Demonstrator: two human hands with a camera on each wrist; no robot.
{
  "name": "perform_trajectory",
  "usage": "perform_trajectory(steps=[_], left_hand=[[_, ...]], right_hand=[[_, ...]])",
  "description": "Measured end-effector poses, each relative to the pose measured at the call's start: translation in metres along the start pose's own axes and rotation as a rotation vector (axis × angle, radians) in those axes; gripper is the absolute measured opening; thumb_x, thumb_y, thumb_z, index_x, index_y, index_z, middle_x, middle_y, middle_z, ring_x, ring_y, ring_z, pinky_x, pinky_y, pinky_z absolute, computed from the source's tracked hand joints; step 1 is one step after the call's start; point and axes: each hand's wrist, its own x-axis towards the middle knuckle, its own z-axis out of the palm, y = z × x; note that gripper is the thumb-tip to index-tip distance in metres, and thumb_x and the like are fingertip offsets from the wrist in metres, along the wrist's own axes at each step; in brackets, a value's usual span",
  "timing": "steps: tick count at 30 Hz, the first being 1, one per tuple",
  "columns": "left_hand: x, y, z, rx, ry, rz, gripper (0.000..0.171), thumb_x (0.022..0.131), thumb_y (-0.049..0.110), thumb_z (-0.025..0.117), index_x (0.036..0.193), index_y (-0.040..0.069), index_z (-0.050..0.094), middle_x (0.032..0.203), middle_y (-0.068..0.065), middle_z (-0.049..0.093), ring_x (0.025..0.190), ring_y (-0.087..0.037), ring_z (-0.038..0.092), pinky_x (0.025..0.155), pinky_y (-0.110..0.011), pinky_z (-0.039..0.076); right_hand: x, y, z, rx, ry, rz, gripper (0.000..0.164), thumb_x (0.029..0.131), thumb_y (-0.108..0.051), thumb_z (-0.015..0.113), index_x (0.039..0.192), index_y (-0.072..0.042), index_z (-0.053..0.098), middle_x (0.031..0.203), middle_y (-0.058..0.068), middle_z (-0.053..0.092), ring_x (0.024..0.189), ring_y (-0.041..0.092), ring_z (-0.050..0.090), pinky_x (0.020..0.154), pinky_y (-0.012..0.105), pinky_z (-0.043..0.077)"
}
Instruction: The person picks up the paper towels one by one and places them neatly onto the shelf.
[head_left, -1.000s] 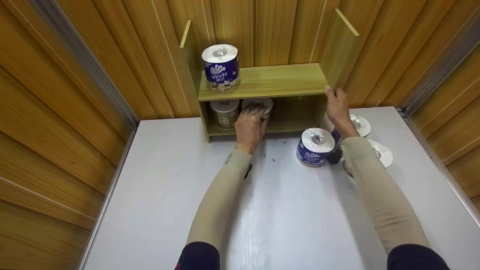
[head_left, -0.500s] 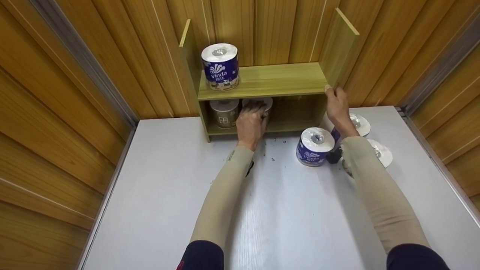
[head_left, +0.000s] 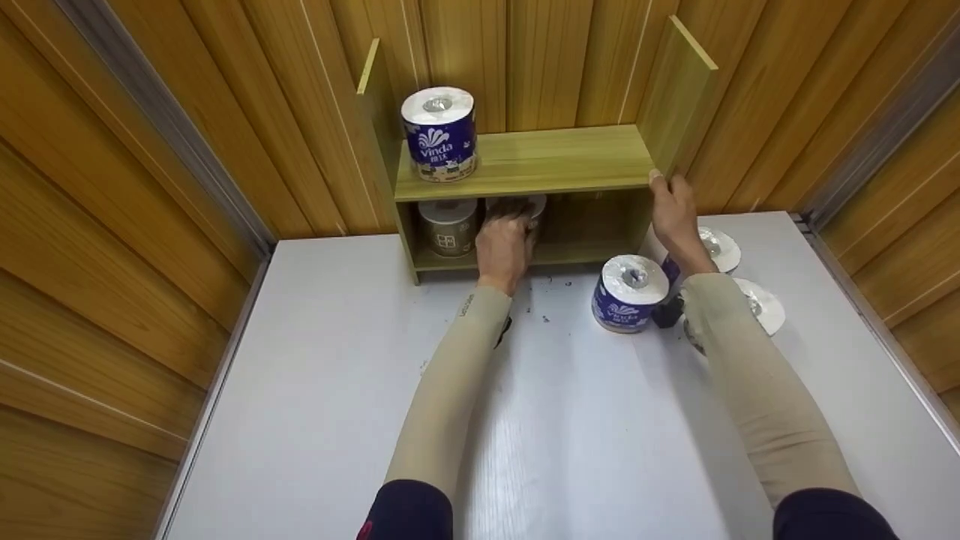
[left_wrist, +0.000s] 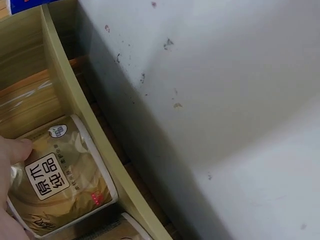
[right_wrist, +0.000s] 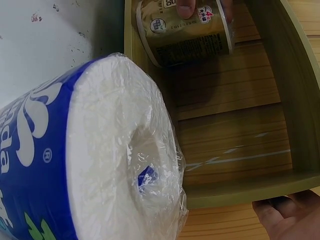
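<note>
In the head view a small two-tier wooden shelf (head_left: 525, 161) stands against the wall. My left hand (head_left: 504, 247) reaches into its lower tier and grips a gold-wrapped toilet paper roll (left_wrist: 65, 170), thumb on the printed side. The roll stands on the lower board, right of another gold roll (head_left: 450, 231). With the right hand (head_left: 675, 214) I hold the shelf's right side panel, thumb at its front edge by the upper board and fingers on the outer face. A blue-wrapped Vinda toilet paper roll (head_left: 441, 142) stands at the left of the upper board.
Right of the shelf's front, a blue Vinda roll (head_left: 630, 294) stands on the white table (head_left: 337, 390). Two more rolls are partly hidden by my right forearm, one behind (head_left: 724, 251) and one nearer (head_left: 765, 307). Wood-panelled walls close in the back and both sides.
My left hand and forearm have shifted slightly to the right, still gripping the gold roll in the lower tier. My right hand keeps its hold on the side panel.
</note>
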Motion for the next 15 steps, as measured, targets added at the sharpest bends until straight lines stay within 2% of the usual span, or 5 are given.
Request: perform_trajectory(steps=[3,7,9,11,15], left_hand=[[0.001,0.001,-0.004,0.012,-0.040,-0.009,0.007,0.096,0.022,0.080,0.097,0.016,0.082,0.096,-0.001,0.081,0.084,-0.027,0.077,0.073,-0.042,0.065],[0.001,-0.001,-0.010,-0.007,-0.118,-0.008,0.010,0.095,0.022,0.081,0.100,0.013,0.081,0.099,-0.003,0.081,0.088,-0.029,0.078,0.077,-0.044,0.065],[0.002,-0.002,-0.013,-0.002,-0.168,0.007,0.023,0.091,0.024,0.084,0.111,0.014,0.080,0.108,-0.003,0.081,0.097,-0.028,0.077,0.084,-0.043,0.065],[0.003,-0.004,-0.016,0.009,-0.217,0.031,0.041,0.090,0.027,0.085,0.128,0.016,0.075,0.125,-0.002,0.078,0.113,-0.028,0.074,0.098,-0.040,0.062],[0.004,-0.006,-0.020,0.015,-0.284,0.071,0.069,0.092,0.034,0.082,0.155,0.021,0.057,0.151,-0.001,0.064,0.138,-0.027,0.061,0.121,-0.037,0.046]], right_hand=[[0.000,0.000,0.001,-0.007,0.006,-0.003,0.061,0.112,-0.050,0.035,0.134,0.005,0.052,0.139,0.023,0.050,0.131,0.031,0.045,0.115,0.045,0.036],[0.000,0.000,0.002,-0.006,-0.006,-0.002,0.064,0.112,-0.051,0.035,0.140,0.005,0.051,0.143,0.023,0.049,0.134,0.032,0.045,0.118,0.045,0.035],[0.001,0.001,0.002,-0.002,-0.011,-0.007,0.064,0.112,-0.050,0.035,0.141,0.005,0.051,0.145,0.023,0.049,0.136,0.032,0.045,0.119,0.045,0.035],[0.001,0.001,0.002,0.005,-0.010,-0.012,0.063,0.112,-0.049,0.035,0.142,0.005,0.051,0.146,0.023,0.050,0.138,0.032,0.045,0.120,0.045,0.034],[0.002,0.001,0.003,0.014,-0.012,-0.010,0.063,0.113,-0.049,0.036,0.145,0.003,0.051,0.148,0.021,0.050,0.140,0.031,0.044,0.122,0.044,0.033]])
